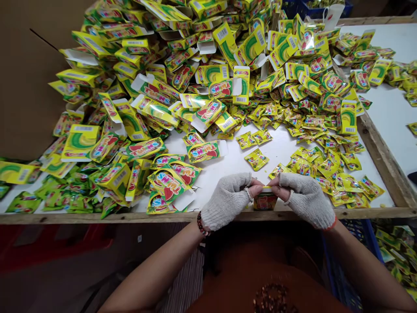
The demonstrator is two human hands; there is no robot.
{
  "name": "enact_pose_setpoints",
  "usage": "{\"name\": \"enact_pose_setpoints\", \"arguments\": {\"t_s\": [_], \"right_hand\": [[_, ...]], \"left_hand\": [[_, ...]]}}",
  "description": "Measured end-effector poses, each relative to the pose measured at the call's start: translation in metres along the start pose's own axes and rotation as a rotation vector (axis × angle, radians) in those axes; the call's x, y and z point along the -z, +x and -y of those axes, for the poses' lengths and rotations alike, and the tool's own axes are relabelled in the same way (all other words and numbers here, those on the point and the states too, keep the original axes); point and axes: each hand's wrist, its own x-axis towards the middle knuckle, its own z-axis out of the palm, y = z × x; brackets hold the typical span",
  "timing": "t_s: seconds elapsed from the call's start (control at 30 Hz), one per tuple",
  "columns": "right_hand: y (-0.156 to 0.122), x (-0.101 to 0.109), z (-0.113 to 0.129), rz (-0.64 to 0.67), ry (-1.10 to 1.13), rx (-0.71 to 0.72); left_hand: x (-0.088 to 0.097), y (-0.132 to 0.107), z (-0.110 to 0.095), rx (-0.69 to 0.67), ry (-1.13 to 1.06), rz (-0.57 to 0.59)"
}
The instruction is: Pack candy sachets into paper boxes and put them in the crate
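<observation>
Both my hands wear grey fingerless knit gloves and meet at the table's near edge. My left hand (230, 199) and my right hand (302, 198) pinch a small yellow carton (265, 201) between their fingertips, holding it upright over the wooden rim. Its top is partly hidden by my fingers. A beaded bracelet sits on my left wrist. Small yellow sachets (257, 159) lie just beyond my hands.
A big heap of flat and folded yellow-green cartons (153, 100) covers the white table (234, 163) to the left and back. Loose sachets (329, 143) spread to the right. A wooden rail (384, 161) bounds the right side; a blue crate (365, 243) stands below.
</observation>
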Motion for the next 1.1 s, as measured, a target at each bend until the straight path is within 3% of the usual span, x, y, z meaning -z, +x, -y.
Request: {"name": "enact_pose_setpoints", "arguments": {"t_s": [0.1, 0.2, 0.33, 0.47, 0.63, 0.73, 0.8, 0.87, 0.97, 1.1], "right_hand": [[0.0, 0.003, -0.001, 0.028, 0.002, 0.026], [-0.002, 0.007, -0.007, 0.044, -0.004, 0.169], [-0.009, 0.01, -0.019, 0.128, -0.155, 0.469], [-0.018, 0.004, -0.023, 0.041, -0.271, 0.531], [-0.018, -0.008, -0.018, 0.083, -0.161, 0.35], [-0.013, -0.005, -0.019, -0.059, -0.12, 0.178], [-0.012, 0.003, -0.021, -0.15, -0.127, 0.096], [-0.013, 0.014, -0.023, -0.194, -0.158, 0.081], [-0.018, 0.028, -0.022, -0.258, -0.25, 0.113], [-0.022, 0.024, -0.018, -0.32, -0.295, 0.131]], "left_hand": [[-0.001, -0.002, 0.004, -0.062, 0.029, -0.003], [-0.001, -0.007, 0.015, -0.288, 0.086, -0.017], [0.003, -0.012, 0.031, -0.647, 0.368, 0.013], [0.002, -0.014, 0.027, -0.773, 0.605, 0.012], [0.004, -0.008, 0.012, -0.694, 0.649, 0.105], [0.027, 0.008, 0.011, -0.585, 0.729, -0.001], [0.049, 0.023, 0.014, -0.403, 0.881, -0.117], [0.072, 0.039, 0.018, -0.227, 0.998, -0.189], [0.097, 0.058, 0.024, -0.13, 1.03, -0.224], [0.098, 0.065, 0.021, -0.108, 0.993, -0.219]]}}
